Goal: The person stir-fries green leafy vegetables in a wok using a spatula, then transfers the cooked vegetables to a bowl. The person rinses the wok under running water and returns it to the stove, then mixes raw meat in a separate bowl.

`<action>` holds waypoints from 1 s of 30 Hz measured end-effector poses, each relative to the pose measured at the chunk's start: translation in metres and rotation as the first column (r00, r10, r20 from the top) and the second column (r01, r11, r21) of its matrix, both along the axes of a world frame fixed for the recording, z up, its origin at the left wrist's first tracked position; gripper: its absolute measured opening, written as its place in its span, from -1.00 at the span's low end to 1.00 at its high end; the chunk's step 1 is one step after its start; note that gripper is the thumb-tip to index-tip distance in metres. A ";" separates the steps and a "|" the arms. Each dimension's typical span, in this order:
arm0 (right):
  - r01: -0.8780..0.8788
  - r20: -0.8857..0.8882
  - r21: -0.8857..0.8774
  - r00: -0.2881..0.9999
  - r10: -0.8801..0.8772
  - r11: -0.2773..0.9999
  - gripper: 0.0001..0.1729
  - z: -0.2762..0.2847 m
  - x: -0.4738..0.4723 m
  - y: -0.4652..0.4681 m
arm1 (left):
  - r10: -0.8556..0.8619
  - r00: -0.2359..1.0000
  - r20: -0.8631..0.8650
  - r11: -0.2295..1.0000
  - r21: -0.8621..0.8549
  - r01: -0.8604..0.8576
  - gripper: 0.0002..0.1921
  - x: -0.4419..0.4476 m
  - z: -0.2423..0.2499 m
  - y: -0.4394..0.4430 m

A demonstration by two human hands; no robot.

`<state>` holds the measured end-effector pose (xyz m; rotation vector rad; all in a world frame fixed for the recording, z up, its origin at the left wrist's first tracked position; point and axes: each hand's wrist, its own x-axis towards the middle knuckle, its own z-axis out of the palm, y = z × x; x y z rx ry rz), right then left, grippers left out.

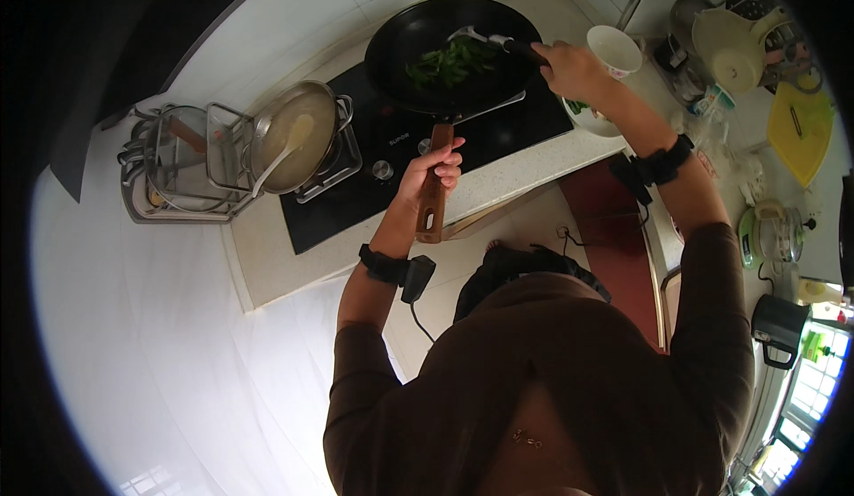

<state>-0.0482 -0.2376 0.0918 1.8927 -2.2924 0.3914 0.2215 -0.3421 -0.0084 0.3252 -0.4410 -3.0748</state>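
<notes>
My left hand is closed around the brown handle of a black wok, which sits over the far part of a black glass cooktop. Chopped green leaves or stalks lie inside the wok. In my right hand is the dark handle of a spatula; its pale head touches or hangs just over the greens. Near my right wrist stand a white bowl and, partly hidden by my forearm, a plate with some green food.
Left of the wok, a steel pot of cloudy liquid holds a pale ladle. A wire rack with lids stands beside it. At right are a yellow cutting board, a glass-jar appliance and a black kettle.
</notes>
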 end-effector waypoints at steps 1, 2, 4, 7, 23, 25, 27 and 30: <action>0.015 -0.020 0.064 1.000 -0.014 0.998 -0.63 0.003 0.000 0.008 | 0.015 0.999 0.033 1.000 -0.026 -0.014 -0.63 0.002 0.000 0.002; 0.018 0.062 0.066 0.998 -0.023 0.998 -0.63 0.008 0.000 0.019 | 0.029 0.997 0.067 0.998 -0.050 -0.026 -0.64 0.003 0.001 0.006; 0.002 0.228 0.098 0.973 -0.025 0.995 -0.62 0.026 -0.007 0.047 | 0.077 0.991 0.107 0.986 -0.155 -0.060 -0.68 0.003 0.006 0.017; 0.092 0.338 0.133 0.932 -0.132 0.987 -0.57 0.048 -0.025 0.086 | 0.144 0.979 0.148 0.936 -0.340 -0.086 -0.66 -0.003 0.014 0.039; 0.042 0.254 -0.258 0.967 0.026 0.965 -0.54 0.045 -0.076 0.209 | 0.200 0.967 0.159 0.667 -0.745 -0.015 -0.54 -0.085 0.041 0.137; 0.061 0.237 -0.222 0.972 -0.007 0.973 -0.53 0.043 -0.080 0.227 | 0.203 0.967 0.153 0.646 -0.763 -0.015 -0.55 -0.094 0.039 0.145; 0.086 0.245 -0.188 0.969 -0.038 0.978 -0.53 0.040 -0.084 0.241 | 0.217 0.964 0.154 0.625 -0.780 -0.017 -0.56 -0.101 0.036 0.152; 0.081 0.211 -0.201 0.977 -0.038 0.976 -0.53 0.034 -0.088 0.257 | 0.245 0.958 0.152 0.573 -0.819 -0.017 -0.57 -0.109 0.031 0.162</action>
